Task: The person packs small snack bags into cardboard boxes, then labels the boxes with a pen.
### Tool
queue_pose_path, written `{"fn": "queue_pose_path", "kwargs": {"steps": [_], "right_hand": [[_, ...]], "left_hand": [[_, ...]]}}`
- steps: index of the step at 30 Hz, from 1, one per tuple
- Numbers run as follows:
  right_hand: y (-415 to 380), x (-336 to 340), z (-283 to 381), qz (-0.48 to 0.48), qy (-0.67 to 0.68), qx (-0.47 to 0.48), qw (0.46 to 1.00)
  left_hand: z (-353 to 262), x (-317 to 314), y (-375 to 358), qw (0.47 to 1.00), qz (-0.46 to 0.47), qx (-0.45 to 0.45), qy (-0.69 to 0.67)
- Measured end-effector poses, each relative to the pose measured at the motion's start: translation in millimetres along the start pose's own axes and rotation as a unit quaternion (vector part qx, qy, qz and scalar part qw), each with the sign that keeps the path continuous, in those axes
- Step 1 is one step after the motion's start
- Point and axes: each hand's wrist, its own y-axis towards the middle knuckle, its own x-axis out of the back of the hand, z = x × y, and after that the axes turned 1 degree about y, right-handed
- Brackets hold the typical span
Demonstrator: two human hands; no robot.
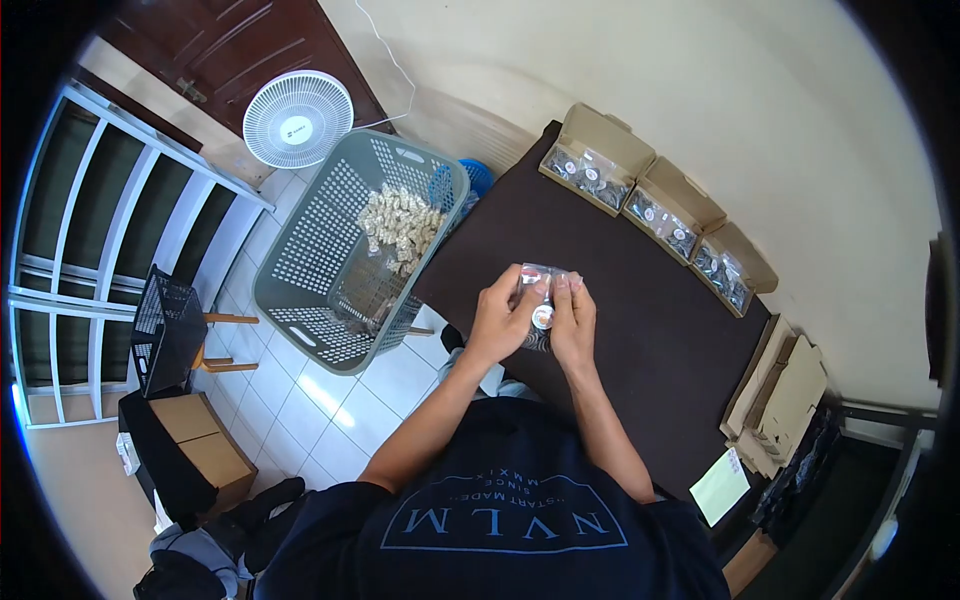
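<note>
Over the dark table, both hands hold a small clear plastic packet (537, 340) with a round white sticker and dark coiled-looking contents. My left hand (503, 318) is closed on the packet's left side, its thumb lying across the front. On the opposite side, my right hand (573, 325) grips the packet with thumb and fingers near its upper edge. The fingers hide part of the packet, and what exactly is inside cannot be made out.
Three open cardboard boxes (633, 148) with similar packets line the brown tabletop's (640, 310) far edge. Flattened cardboard (790, 400) and a pale green paper (720, 487) lie at right. At left stand a grey-green basket (300, 250) containing beige bundles and a white fan (298, 118).
</note>
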Motion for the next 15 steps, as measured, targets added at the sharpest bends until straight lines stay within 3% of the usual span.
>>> {"fn": "queue_pose_path", "kwargs": {"steps": [1, 9, 12, 15], "right_hand": [[1.3, 1.4, 0.2, -0.003, 0.031, -0.016, 0.999], [7.1, 9.9, 14.1, 0.034, 0.097, 0.001, 0.995], [15.6, 24.9, 30.3, 0.098, 0.114, 0.008, 0.989], [22.9, 29.2, 52.6, 0.172, -0.003, 0.071, 0.983]], "left_hand": [[-5.1, -7.6, 2.4, 0.994, -0.053, -0.03, -0.085], [-19.6, 11.4, 16.7, 0.997, -0.048, -0.042, -0.046], [-30.3, 24.3, 22.5, 0.996, 0.015, -0.046, -0.07], [-41.9, 31.1, 26.7, 0.988, 0.131, -0.081, -0.013]]}}
